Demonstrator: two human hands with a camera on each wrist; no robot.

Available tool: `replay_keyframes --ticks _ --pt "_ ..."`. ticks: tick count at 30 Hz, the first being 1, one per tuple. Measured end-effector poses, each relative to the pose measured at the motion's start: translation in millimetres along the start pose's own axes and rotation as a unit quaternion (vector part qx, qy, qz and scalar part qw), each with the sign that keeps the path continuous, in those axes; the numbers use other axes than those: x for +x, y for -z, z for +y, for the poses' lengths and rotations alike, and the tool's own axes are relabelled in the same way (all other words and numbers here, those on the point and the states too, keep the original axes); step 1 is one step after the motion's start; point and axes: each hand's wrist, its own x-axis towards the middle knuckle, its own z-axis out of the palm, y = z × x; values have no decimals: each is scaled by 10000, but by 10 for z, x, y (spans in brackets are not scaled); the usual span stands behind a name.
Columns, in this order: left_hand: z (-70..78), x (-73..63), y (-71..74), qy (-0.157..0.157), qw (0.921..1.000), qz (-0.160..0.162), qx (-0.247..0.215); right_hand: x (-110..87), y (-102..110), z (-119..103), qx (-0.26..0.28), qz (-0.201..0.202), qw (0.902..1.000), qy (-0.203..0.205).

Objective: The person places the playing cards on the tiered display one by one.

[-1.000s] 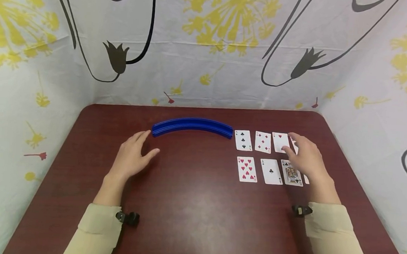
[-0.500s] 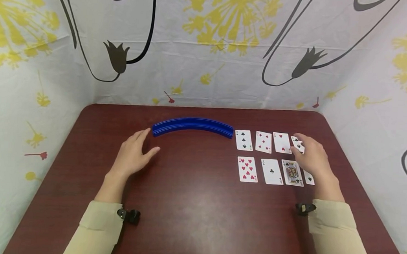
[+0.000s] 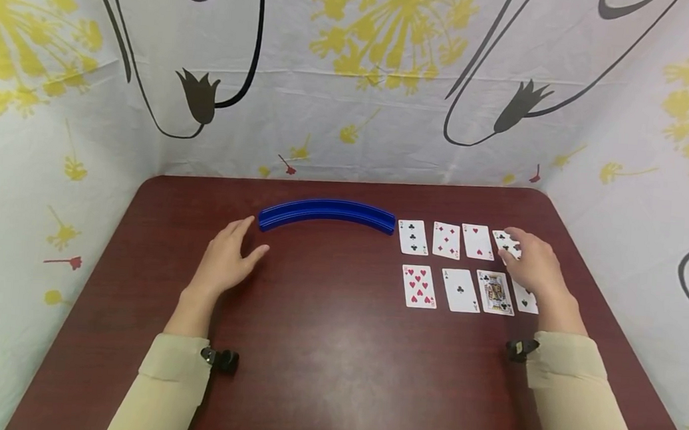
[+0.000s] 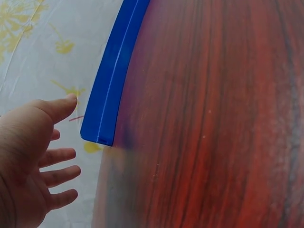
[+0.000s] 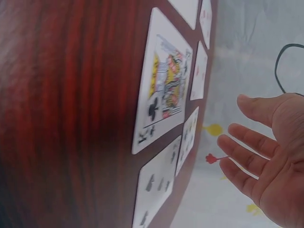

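Observation:
My left hand (image 3: 221, 260), fingers spread and relaxed, hovers beside the left end of a curved blue card holder (image 3: 327, 209). In the left wrist view, that hand shows nothing in its grasp next to the holder's end (image 4: 105, 109). My right hand (image 3: 535, 265) is over the right end of two rows of playing cards, its fingers loosely bent and holding nothing. It partly covers a clubs card (image 3: 503, 241) in the far row and a black-suited card (image 3: 524, 299) in the near row. Left of the latter lies the king of clubs (image 3: 496, 293).
The near row also has an ace of clubs (image 3: 460, 291) and a hearts card (image 3: 419, 287). Behind them lie a three of clubs (image 3: 413, 237), a diamonds card (image 3: 446, 241) and another hearts card (image 3: 478, 243). Patterned cloth (image 3: 351, 122) hangs behind the brown table (image 3: 333, 374).
My right hand has shifted rightward over the cards, uncovering more of the two rightmost ones. My left hand has stayed nearly still. The cards and holder lie as before.

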Motion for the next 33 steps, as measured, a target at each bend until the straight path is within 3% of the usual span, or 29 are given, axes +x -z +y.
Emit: replay_keyframes --ticks 7,19,33 --pt "-26 79 -15 112 9999 -24 -50 33 -34 86 -38 -207 9996 -192" --pt "-88 211 -80 45 9998 103 -137 125 16 168 -301 -454 9983 -215" --pt "-109 288 -103 213 9996 -88 -145 212 6 296 -381 -716 9963 -291"
